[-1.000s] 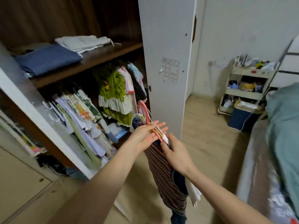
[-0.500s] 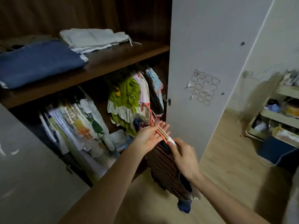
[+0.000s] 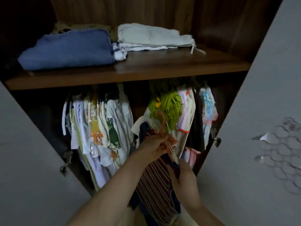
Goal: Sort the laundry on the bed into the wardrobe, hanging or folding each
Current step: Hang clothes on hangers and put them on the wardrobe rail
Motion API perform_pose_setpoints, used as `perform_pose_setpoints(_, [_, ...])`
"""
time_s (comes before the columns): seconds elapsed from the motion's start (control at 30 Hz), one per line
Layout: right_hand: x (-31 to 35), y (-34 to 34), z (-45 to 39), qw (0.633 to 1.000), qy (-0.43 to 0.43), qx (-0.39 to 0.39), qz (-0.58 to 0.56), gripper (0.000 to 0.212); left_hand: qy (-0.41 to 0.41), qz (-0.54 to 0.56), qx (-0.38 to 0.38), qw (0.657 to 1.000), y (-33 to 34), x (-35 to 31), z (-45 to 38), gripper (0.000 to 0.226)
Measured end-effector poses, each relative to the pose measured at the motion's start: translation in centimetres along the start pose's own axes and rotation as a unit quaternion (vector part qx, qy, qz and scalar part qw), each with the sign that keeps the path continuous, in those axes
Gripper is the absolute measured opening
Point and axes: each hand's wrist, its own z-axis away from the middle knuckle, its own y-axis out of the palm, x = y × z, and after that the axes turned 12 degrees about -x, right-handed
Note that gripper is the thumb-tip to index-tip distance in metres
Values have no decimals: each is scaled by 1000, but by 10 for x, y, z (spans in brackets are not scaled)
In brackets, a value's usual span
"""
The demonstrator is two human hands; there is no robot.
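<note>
I face the open wardrobe. My left hand (image 3: pixel 156 146) grips a bundle of hangers (image 3: pixel 162 126), pink and pale ones, near their necks. A brown striped garment (image 3: pixel 156 188) and darker blue clothes hang from them. My right hand (image 3: pixel 184 178) grips the lower end of the hangers and the cloth beside the striped garment. The hooks point up toward the gap between two groups of hanging clothes: a pale group (image 3: pixel 99 128) on the left and a green dress (image 3: pixel 167 106) with others on the right.
A wooden shelf (image 3: pixel 162 70) above carries folded blue cloth (image 3: pixel 68 49) and folded white cloth (image 3: pixel 151 36). Grey wardrobe doors stand open on the left (image 3: pixel 32 160) and on the right (image 3: pixel 260 128), the right one bearing peeling stickers.
The view has swung left and closer to the wardrobe; the room, cart and bed have left the frame. Both hands with the hangers have moved nearer the hanging clothes.
</note>
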Motion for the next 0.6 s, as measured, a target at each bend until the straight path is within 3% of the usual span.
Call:
perform_pose_setpoints(0.07, [-19, 23, -19, 1000, 2, 2, -4, 34, 12, 6, -2, 1000, -4, -2, -29, 24])
perform_pose_setpoints(0.23, [-58, 87, -75, 999, -21, -10, 24, 32, 68, -24, -7, 997, -19, -15, -113, 17])
perform_pose_setpoints(0.4, [-100, 156, -129, 984, -116, -135, -11, 31, 123, -55, -2, 991, -31, -39, -183, 15])
perform_pose_setpoints(0.5, [-121, 192, -149, 957, -200, -211, 16, 30, 163, -46, 9, 985, -40, -48, -213, 18])
perform_pose_setpoints(0.6, [-132, 217, -165, 941, -241, -236, 36, 20, 217, -62, 4, 974, -50, -49, -231, 23])
